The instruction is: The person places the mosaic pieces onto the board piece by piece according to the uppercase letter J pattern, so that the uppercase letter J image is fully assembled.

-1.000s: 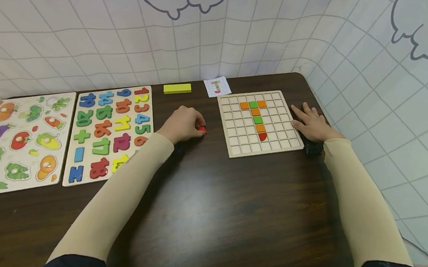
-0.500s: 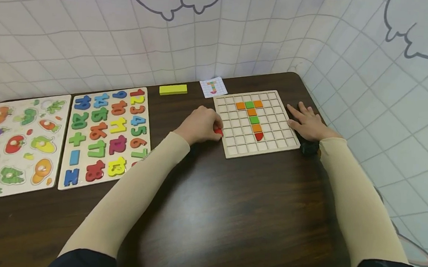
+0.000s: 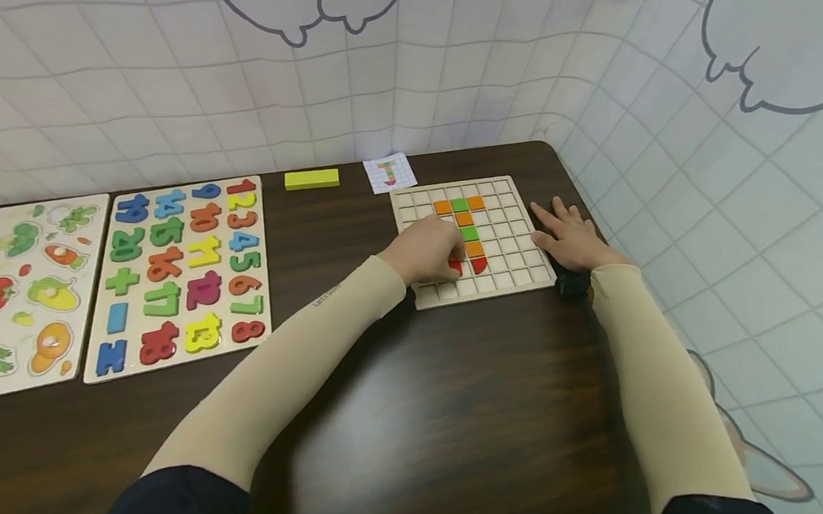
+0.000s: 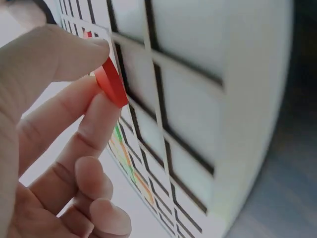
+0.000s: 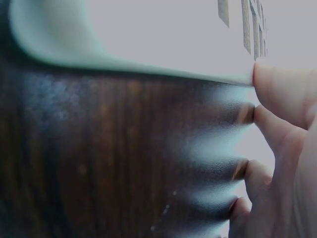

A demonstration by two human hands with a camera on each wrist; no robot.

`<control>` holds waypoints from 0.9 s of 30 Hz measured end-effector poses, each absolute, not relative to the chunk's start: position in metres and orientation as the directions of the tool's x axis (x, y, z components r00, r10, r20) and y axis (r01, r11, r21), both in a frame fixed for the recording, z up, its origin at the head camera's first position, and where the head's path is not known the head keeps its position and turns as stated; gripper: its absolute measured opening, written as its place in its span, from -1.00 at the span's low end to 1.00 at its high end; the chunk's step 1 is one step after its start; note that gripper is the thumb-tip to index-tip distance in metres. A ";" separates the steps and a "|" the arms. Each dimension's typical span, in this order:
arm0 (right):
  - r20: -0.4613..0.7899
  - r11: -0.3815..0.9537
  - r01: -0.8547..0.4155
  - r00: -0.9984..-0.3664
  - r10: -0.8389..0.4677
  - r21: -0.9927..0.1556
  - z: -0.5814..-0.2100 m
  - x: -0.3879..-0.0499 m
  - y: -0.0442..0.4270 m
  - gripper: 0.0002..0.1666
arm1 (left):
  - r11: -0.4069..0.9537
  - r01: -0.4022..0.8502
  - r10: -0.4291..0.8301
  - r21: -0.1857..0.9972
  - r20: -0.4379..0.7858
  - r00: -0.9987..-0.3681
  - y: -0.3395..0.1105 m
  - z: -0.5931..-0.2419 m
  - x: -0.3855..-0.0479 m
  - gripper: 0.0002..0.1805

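Observation:
My left hand (image 3: pixel 429 250) is over the left part of the gridded wooden board (image 3: pixel 516 236). Its thumb and fingers pinch a small red tile (image 4: pixel 112 83), whose edge is at the grid in the left wrist view. Mostly hidden by the fingers in the head view, this tile is just left of another red tile (image 3: pixel 479 265) with a rounded side. Above that one, orange and green square tiles (image 3: pixel 469 233) form a T shape. My right hand (image 3: pixel 569 236) lies with spread fingers on the table, its thumb (image 5: pixel 282 89) touching the board's right edge.
A paper card (image 3: pixel 389 173) with a coloured tile pattern and a yellow block (image 3: pixel 312 179) lie at the back. To the left are a number puzzle (image 3: pixel 185 265) and a vegetable puzzle (image 3: pixel 25 294). Tiled-pattern wall coverings (image 3: pixel 453 77) border the dark table (image 3: pixel 474 389).
My left hand has carried the red tile rightward from the table onto the board, beside the other red tile. My right hand has stayed at the board's right edge. The head view has shifted slightly.

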State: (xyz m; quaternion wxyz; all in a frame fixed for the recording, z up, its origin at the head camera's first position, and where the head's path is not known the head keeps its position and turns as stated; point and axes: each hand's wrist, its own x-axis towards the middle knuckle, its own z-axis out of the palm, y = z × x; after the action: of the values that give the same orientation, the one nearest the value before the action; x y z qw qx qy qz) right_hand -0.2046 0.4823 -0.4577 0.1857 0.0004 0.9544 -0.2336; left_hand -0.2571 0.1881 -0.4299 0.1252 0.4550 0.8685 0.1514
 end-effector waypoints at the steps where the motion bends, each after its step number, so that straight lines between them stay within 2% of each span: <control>1: -0.352 0.891 0.085 -0.932 -0.087 -0.446 -0.458 -0.205 0.481 -0.20 | 0.535 0.757 0.832 0.377 -0.077 -0.550 0.189 -0.430 -0.256 -0.90; 16: -0.342 0.900 0.084 -0.937 -0.075 -0.428 -0.457 -0.204 0.480 -0.20 | 0.532 0.746 0.828 0.402 -0.061 -0.557 0.195 -0.431 -0.251 -0.89; 27: -0.355 0.895 0.099 -0.932 -0.069 -0.435 -0.460 -0.204 0.482 -0.20 | 0.534 0.753 0.826 0.384 -0.049 -0.561 0.197 -0.433 -0.249 -0.81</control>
State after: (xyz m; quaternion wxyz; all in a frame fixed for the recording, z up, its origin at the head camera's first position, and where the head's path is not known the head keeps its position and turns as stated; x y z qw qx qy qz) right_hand -0.2041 0.4817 -0.4596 0.1838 0.0078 0.9558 -0.2292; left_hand -0.2486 0.1973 -0.4327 0.1130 0.4544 0.8686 0.1621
